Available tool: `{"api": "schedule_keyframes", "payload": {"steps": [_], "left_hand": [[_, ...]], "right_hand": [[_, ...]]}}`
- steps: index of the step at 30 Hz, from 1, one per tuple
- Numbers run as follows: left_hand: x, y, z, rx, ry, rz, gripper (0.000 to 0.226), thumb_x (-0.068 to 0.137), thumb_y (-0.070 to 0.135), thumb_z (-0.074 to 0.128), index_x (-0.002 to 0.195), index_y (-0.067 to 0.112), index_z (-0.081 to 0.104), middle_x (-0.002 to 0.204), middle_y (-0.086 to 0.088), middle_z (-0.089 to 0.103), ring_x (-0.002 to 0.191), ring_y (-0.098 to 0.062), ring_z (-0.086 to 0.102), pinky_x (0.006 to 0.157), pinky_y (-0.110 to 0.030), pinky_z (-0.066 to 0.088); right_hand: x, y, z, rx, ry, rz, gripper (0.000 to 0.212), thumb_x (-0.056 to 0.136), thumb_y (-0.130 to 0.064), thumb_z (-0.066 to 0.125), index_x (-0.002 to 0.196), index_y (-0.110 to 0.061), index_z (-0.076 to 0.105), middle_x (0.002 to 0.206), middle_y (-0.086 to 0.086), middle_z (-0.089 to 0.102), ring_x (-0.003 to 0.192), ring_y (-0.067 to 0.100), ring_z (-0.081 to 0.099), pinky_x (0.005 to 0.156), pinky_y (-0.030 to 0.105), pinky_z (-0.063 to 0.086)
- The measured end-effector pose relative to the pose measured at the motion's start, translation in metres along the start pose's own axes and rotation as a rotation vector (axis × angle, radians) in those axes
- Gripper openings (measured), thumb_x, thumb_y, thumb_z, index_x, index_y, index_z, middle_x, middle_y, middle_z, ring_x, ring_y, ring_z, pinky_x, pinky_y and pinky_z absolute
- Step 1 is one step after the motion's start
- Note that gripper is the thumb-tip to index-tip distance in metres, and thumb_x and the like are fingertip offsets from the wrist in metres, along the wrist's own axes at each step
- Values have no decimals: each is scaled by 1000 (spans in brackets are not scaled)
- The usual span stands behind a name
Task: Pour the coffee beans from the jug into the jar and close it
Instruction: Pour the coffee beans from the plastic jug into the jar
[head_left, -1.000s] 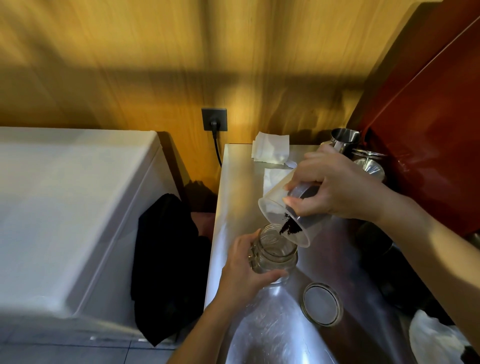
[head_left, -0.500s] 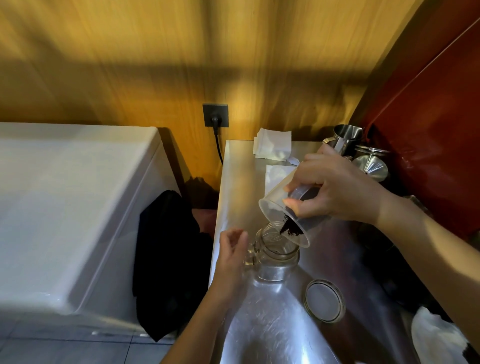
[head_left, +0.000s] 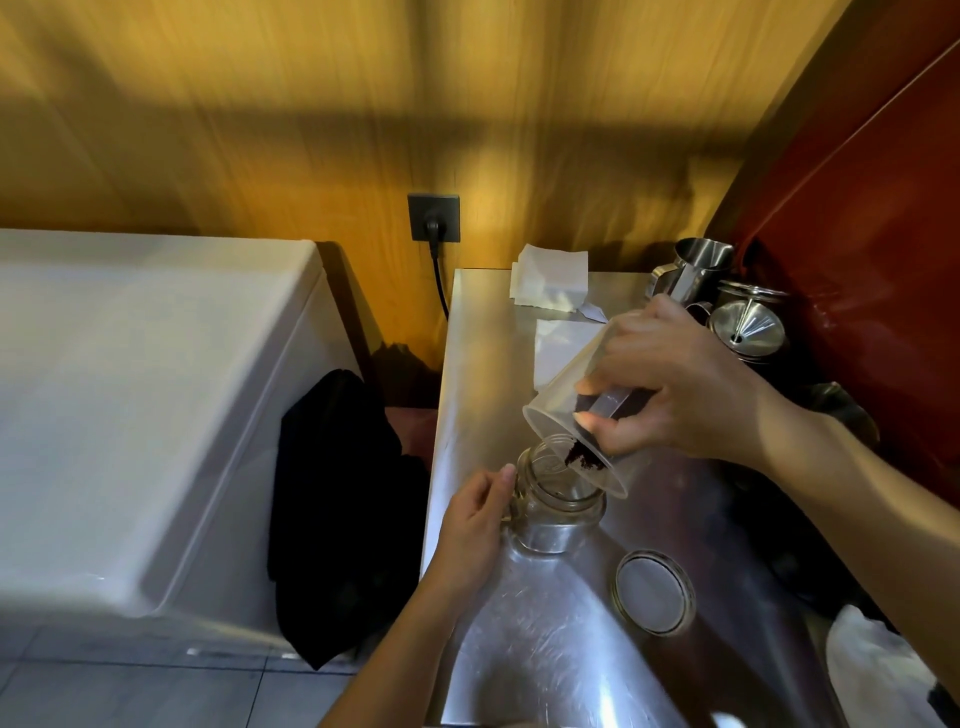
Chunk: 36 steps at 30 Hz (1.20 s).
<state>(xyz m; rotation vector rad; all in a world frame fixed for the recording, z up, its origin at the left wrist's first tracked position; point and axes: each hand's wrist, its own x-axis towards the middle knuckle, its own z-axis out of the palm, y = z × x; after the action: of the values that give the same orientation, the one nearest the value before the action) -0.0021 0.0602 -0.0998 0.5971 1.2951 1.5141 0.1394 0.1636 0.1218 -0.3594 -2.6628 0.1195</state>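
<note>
Right hand grips the jug, tipped so the beans sit at its lip over the jar. Left hand holds the jar's handle. Lid lies on the counter nearby.

Wood-panelled wall with socket, steel counter, white chest, tiled floor
</note>
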Motion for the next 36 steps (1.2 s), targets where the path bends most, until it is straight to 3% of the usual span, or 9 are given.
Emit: {"api": "schedule_keyframes", "payload": {"steps": [3,7,15,23,28,36], "left_hand": [[1,-3,-2,-16,-11,14,42,68,69,76,68,28,67,67,4,57,75,-26,48,74,-47,36],[0,-4,-1,-12,-29,26,42,67,67,78,66,27,66,67,5,56,69,-17,49,68,-40,38],[0,-5,-4,23,-36,34,43,69,67,77,66,26,65,71,-1,51,71,-20,47,73,-46,34],[3,-10,-8,98,-17,20,43,77,68,71,74,26,67,78,-4,56,78,-25,53,75,-48,42],[1,-7,-6,73,-27,20,43,75,68,72,74,25,67,83,-12,54,81,-29,52,76,-49,41],[-3,-1,-2,51,-27,29,44,70,70,74,71,27,67,80,-10,54,79,-27,51,75,-48,39]], "right_hand": [[-1,-1,4,-17,22,-19,27,71,-28,67,62,-3,67,57,9,65,61,30,60,70,33,27],[-3,-4,9,-45,71,-63,27,73,-27,66,62,-3,67,54,7,64,57,26,60,69,33,27],[-3,-4,13,-74,133,-142,28,76,-28,61,62,-4,67,49,4,59,52,26,57,66,34,30],[-8,1,15,-94,178,-131,21,73,-23,70,63,-5,67,49,4,58,49,25,52,65,31,26],[-8,2,16,-98,184,-132,22,74,-23,69,62,-4,67,49,5,58,49,24,52,63,33,28],[-6,-1,12,-94,179,-159,25,75,-25,63,62,-4,67,48,3,56,48,23,50,63,32,27]]}}
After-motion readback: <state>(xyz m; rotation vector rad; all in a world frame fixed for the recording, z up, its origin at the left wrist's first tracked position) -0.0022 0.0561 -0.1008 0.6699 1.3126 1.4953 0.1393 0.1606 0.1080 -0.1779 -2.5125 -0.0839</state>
